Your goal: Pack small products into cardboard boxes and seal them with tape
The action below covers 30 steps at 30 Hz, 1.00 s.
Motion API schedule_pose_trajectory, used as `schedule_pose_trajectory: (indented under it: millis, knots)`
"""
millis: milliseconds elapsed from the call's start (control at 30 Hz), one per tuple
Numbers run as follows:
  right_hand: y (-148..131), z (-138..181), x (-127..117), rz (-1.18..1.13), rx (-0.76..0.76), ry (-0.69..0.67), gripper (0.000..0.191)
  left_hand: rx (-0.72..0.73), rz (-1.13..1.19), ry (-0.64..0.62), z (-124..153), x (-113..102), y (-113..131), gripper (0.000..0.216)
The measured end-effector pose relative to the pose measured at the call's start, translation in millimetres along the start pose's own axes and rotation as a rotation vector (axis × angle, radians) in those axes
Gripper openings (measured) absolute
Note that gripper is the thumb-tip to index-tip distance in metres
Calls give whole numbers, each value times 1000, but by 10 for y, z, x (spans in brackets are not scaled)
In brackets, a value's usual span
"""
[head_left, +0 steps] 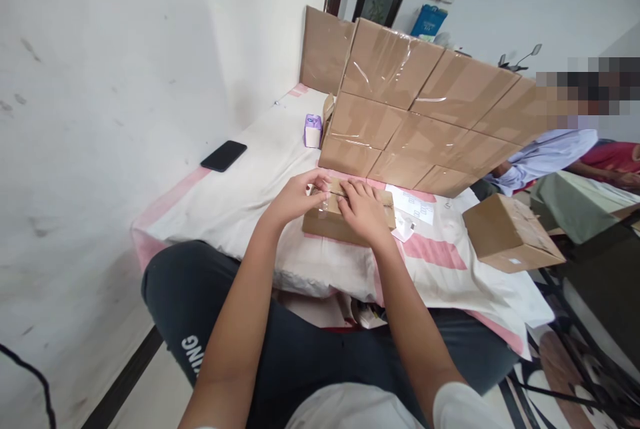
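A small cardboard box (320, 224) lies on the white and pink cloth-covered table (240, 196) right in front of me. My left hand (299, 194) rests on its left top edge, fingers curled and pressed down on the flap. My right hand (364, 210) lies flat over the top of the box, fingers stretched forward along the flap seam. Both hands cover most of the lid.
A stack of taped cardboard boxes (420, 116) stands behind the small box. A black phone (224, 155) and a small purple packet (313, 130) lie to the left. Paper label sheets (413, 206) sit beside the box. Another box (510, 232) is at right, with a seated person (545, 156) beyond.
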State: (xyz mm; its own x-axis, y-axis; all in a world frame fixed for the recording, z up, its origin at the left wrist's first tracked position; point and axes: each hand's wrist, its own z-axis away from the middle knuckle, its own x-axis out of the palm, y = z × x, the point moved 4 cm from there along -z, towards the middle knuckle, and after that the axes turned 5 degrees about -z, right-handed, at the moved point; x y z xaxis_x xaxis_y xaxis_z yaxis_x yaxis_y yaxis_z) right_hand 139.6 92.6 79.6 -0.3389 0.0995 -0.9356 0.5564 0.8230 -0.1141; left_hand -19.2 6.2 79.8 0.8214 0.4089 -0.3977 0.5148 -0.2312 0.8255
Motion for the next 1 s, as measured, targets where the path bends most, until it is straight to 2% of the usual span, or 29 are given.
schedule_pose_trajectory:
  millis: [200, 600, 800, 1000]
  knots:
    - [-16, -4, -3, 3, 1, -1, 45, -31, -62, 65, -42, 24, -86, 26]
    - [2, 7, 3, -10, -12, 35, 44, 36, -53, 44, -88, 138, -183, 31]
    - [-8, 23, -9, -8, -15, 35, 44, 41, -149, 80, -117, 131, -157, 26]
    - [6, 19, 16, -6, -14, 31, 45, 68, -249, 45, -143, 164, -146, 28]
